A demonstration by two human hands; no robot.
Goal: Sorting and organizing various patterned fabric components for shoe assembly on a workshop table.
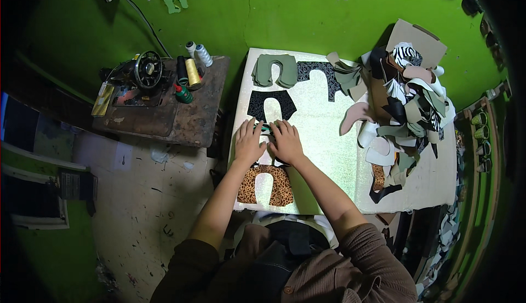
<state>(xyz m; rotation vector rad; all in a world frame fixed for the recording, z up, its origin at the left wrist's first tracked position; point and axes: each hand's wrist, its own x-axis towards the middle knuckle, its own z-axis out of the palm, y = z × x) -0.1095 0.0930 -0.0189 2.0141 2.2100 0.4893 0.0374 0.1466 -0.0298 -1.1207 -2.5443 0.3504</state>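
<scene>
Nearest you, at the table's (329,139) front edge, lies a leopard-print cutout (267,185), U-shaped, flat and untouched. Just beyond it your two hands sit side by side, nearly touching. Your left hand (249,141) and right hand (286,141) are both open, palms down, fingers spread, pressing on a small piece (265,129) that shows only as a sliver of green and dark between them. Nothing is gripped; you are holding it flat against the pale, glittery tabletop.

By the look of it, you are at the laying-out step: smoothing one cutout into a column of like shapes. The next move seems to call for keeping the piece flat and square to its neighbours as you lift your palms, so it does not curl or slide.

Just past your fingertips lies a black speckled cutout (271,105), the same U form. Beyond that, an olive stack (275,68) and beside it a dark patterned cutout (320,76).

To your right, well apart from your hands, a heap of scraps (402,103) in cream, pink, olive, black and zebra print spills over the table's far corner, with a cardboard sheet (416,39) behind it.

To your left, on a separate worn stand (186,119), sits a sewing machine (143,73) with thread cones (192,65) beside it. The green wall (285,13) closes the back.
</scene>
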